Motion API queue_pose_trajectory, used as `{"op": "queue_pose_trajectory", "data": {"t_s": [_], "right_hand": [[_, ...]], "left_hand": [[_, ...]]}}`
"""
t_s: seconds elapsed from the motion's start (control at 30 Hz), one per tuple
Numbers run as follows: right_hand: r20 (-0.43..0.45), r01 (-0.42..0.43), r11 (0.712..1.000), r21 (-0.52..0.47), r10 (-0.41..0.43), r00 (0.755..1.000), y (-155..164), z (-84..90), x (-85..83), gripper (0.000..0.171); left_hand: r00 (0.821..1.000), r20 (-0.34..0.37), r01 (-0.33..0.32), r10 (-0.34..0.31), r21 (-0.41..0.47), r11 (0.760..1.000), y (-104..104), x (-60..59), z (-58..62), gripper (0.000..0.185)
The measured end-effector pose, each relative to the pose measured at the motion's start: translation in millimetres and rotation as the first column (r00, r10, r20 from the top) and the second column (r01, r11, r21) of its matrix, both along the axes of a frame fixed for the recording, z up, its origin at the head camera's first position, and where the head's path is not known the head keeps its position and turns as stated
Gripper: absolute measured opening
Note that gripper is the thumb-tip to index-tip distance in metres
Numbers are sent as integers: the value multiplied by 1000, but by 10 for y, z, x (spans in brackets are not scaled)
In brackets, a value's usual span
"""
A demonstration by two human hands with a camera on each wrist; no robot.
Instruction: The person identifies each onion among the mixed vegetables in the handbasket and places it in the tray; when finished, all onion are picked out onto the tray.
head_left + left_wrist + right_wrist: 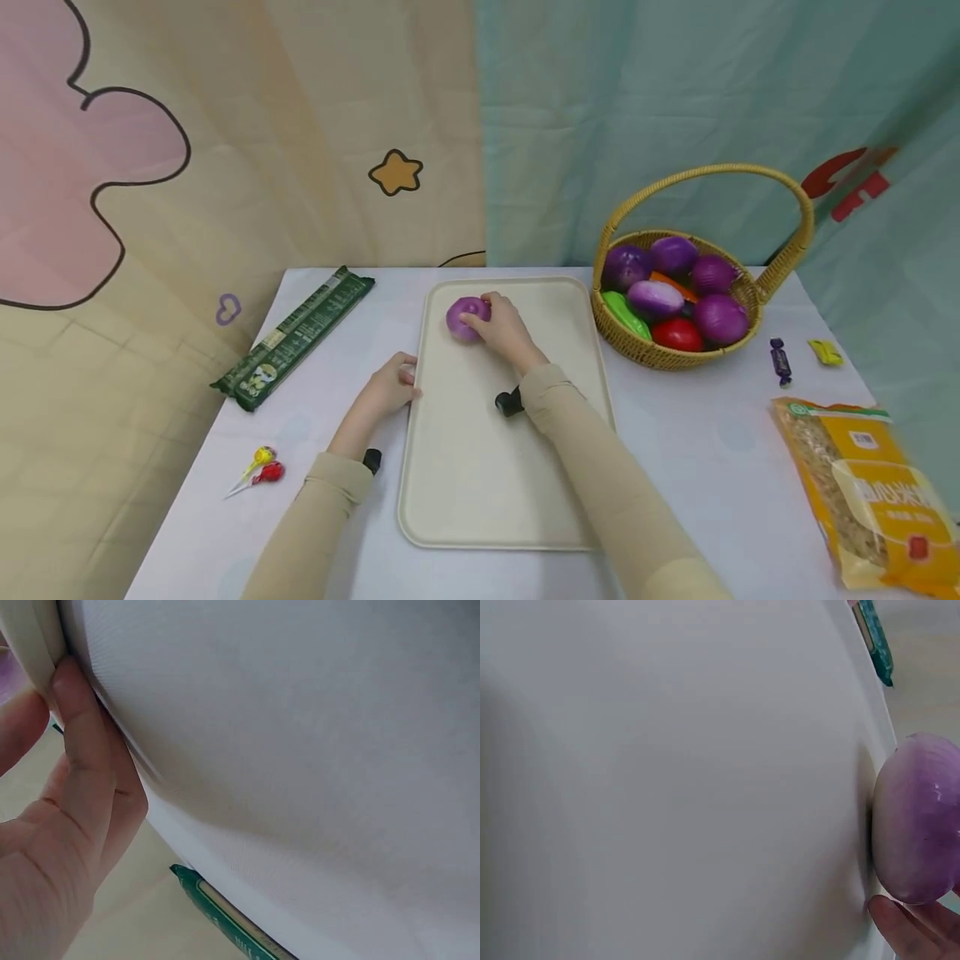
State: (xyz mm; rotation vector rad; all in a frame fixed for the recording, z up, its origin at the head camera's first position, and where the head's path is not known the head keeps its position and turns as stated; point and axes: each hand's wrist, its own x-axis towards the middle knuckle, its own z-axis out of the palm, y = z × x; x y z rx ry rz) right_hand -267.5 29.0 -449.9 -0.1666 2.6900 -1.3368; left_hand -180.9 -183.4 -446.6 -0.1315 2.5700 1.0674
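A cream rectangular tray (472, 467) lies lengthwise on the white table. Near its far left corner, my right hand (510, 329) grips a purple onion (467, 320) with thumb and fingers. Seen from the right wrist, the onion (919, 821) has a paler underside close against the tray surface, fingertips beside it. My left hand (388, 390) pinches the tray's left rim; in the left wrist view the thumb and fingers meet around that rim (34, 637).
A wicker basket (652, 354) of onions, eggplants and other vegetables stands back right. Left lie a long green packet (300, 337) and two lollipops (262, 467). At right are a purple candy (781, 363), a yellow candy (827, 352) and an orange-and-clear food bag (870, 492).
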Motion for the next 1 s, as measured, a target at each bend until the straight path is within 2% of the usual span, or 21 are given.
{"op": "queue_pose_trajectory", "data": {"t_s": [0.13,0.27,0.43,0.57,0.67,0.77,0.87,1.0], "right_hand": [[10,1,1000,29,-1,1000,54,-24,73,72],[11,9,1000,-3,-9,1000,231,15,201,73],[-52,-34,998,-59,30,998,582,235,381,61],[-81,-79,994,-81,73,994,940,412,615,49],[-90,-80,992,-98,71,993,1221,516,796,44],[-134,-32,995,-90,20,991,1508,622,927,41],[-193,50,997,-55,-60,979,1804,715,1012,41],[-218,173,985,-25,-174,960,2183,826,1086,45]], "left_hand": [[1000,-3,-8,8,-18,1000,15,19,-41,54],[1000,-10,3,-3,-42,999,6,42,-60,54],[999,-38,27,-29,-53,998,9,45,-37,55],[997,-55,47,-50,-47,998,26,72,-46,55],[997,-61,51,-54,-50,997,16,87,-58,55],[996,-76,50,-53,-50,998,11,84,-54,55],[995,-82,59,-62,-45,997,18,72,-43,55],[994,-83,70,-74,-45,997,21,49,-35,55]]}}
